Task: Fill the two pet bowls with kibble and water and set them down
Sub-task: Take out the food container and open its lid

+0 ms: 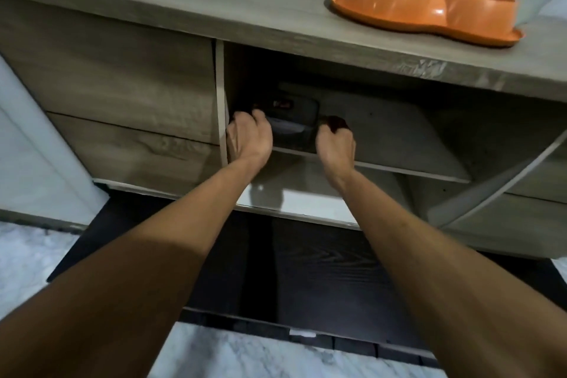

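Reaching into the open shelf [399,169] under the bench [184,3], I am closing my left hand [250,138] and right hand [336,144] on a dark container [291,120]; the orange double pet bowl [423,9] is sitting far right on the bench, apparently still unfilled.

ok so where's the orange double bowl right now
In the head view, the orange double bowl sits upper right on top of the wooden cabinet, above and right of the open shelf where both hands reach.
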Demonstrator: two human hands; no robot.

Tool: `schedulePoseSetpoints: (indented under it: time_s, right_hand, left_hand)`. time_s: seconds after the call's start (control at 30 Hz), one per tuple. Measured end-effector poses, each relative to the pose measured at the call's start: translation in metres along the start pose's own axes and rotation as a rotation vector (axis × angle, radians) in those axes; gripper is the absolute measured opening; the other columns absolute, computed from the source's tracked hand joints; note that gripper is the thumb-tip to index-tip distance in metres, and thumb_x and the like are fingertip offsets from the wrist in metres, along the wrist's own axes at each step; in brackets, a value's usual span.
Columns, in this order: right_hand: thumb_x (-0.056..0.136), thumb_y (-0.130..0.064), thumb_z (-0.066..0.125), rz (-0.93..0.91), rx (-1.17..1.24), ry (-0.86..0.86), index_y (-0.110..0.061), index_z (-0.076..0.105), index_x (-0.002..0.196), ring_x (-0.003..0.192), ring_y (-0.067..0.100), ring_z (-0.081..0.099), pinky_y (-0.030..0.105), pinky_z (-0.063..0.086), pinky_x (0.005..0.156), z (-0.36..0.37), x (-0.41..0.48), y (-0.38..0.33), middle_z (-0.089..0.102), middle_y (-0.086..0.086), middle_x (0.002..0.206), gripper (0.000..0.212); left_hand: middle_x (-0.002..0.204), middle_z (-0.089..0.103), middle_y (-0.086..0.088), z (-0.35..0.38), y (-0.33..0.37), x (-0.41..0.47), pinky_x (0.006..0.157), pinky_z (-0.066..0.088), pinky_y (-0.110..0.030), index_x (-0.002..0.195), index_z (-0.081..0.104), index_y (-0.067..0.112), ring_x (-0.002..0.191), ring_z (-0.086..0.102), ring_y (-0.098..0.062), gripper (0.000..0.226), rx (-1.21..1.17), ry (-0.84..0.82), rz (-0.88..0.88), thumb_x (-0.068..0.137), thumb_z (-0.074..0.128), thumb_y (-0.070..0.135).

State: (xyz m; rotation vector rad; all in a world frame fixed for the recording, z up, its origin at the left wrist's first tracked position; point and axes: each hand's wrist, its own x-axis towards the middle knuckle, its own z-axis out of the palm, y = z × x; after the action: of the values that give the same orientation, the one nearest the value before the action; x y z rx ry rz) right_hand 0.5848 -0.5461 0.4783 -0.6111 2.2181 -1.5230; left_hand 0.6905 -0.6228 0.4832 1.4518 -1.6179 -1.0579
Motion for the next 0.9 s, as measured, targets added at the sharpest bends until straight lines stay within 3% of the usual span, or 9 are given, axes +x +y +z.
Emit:
schedulePoseSetpoints:
  time_s: [0.1, 0.2, 0.37, 0.43, 0.5, 0.6, 0.73, 0.9]
  right_hand:
    - [0.102, -0.032, 0.047, 0.068, 0.025, -0.036, -0.008, 0.05, 0.14, 0.114, 0.027, 0.054, 0.025, 0.037, 0.09, 0.01, 0.011, -0.002, 0.057, 0.01, 0.13, 0.045]
    - [0.101, -0.03, 0.047, 0.109, 0.017, -0.075, -0.007, 0.052, 0.137, 0.121, 0.032, 0.054, 0.032, 0.041, 0.102, 0.013, 0.009, -0.005, 0.057, 0.013, 0.132, 0.043]
    - [0.095, -0.027, 0.05, 0.173, 0.061, -0.077, -0.007, 0.064, 0.111, 0.101, 0.029, 0.06, 0.032, 0.045, 0.086, 0.004, -0.017, -0.014, 0.065, 0.014, 0.109, 0.029]
    - [0.088, -0.035, 0.051, 0.2, 0.078, -0.09, -0.017, 0.06, 0.101, 0.096, 0.029, 0.061, 0.035, 0.047, 0.088, -0.001, -0.031, -0.016, 0.068, 0.014, 0.103, 0.025]
    - [0.082, -0.039, 0.048, 0.238, 0.077, -0.108, -0.019, 0.065, 0.102, 0.099, 0.031, 0.067, 0.042, 0.051, 0.093, -0.01, -0.047, -0.016, 0.073, 0.015, 0.107, 0.033]
    - [0.08, -0.038, 0.049, 0.319, 0.128, -0.123, -0.019, 0.068, 0.119, 0.105, 0.024, 0.067, 0.044, 0.052, 0.099, -0.032, -0.088, -0.04, 0.072, 0.006, 0.114, 0.047]
    - [0.095, -0.021, 0.048, 0.373, 0.183, -0.135, -0.018, 0.067, 0.12, 0.107, 0.022, 0.063, 0.041, 0.05, 0.101, -0.068, -0.135, -0.087, 0.069, 0.004, 0.114, 0.032]
    - [0.086, -0.026, 0.047, 0.346, 0.175, -0.155, -0.025, 0.069, 0.119, 0.11, 0.024, 0.063, 0.046, 0.049, 0.103, -0.113, -0.169, -0.115, 0.07, 0.001, 0.116, 0.04]
  left_hand:
    - [0.13, 0.055, -0.02, 0.004, -0.001, 0.013, 0.083, 0.038, -0.031, 0.128, 0.052, -0.001, 0.117, 0.053, -0.033, 0.041, -0.04, -0.018, -0.034, 0.104, 0.036, 0.028]
    - [0.129, 0.056, -0.019, 0.0, 0.001, 0.018, 0.088, 0.04, -0.032, 0.13, 0.051, 0.0, 0.119, 0.053, -0.036, 0.04, -0.08, -0.058, -0.098, 0.102, 0.041, 0.025]
    - [0.115, 0.063, -0.018, -0.022, 0.005, -0.003, 0.079, 0.039, -0.03, 0.113, 0.061, 0.004, 0.107, 0.059, -0.032, 0.033, -0.1, -0.057, -0.182, 0.097, 0.052, 0.031]
    - [0.11, 0.066, -0.019, -0.036, 0.007, -0.023, 0.084, 0.045, -0.033, 0.11, 0.064, 0.005, 0.105, 0.061, -0.034, 0.034, -0.113, -0.067, -0.243, 0.095, 0.055, 0.035]
    - [0.107, 0.068, -0.019, -0.055, 0.017, -0.044, 0.086, 0.049, -0.035, 0.111, 0.066, 0.005, 0.104, 0.062, -0.035, 0.035, -0.102, -0.068, -0.284, 0.094, 0.056, 0.034]
    - [0.1, 0.068, -0.014, -0.087, 0.045, -0.08, 0.071, 0.041, -0.029, 0.112, 0.064, 0.002, 0.09, 0.061, -0.026, 0.032, -0.08, -0.073, -0.312, 0.096, 0.055, 0.028]
    - [0.1, 0.067, -0.016, -0.124, 0.084, -0.124, 0.068, 0.037, -0.027, 0.11, 0.063, 0.003, 0.09, 0.062, -0.028, 0.03, -0.042, -0.082, -0.316, 0.096, 0.055, 0.028]
    - [0.086, 0.061, -0.005, -0.156, 0.133, -0.175, 0.062, 0.034, -0.018, 0.103, 0.064, 0.004, 0.08, 0.056, -0.02, 0.023, -0.011, -0.055, -0.308, 0.095, 0.056, 0.025]
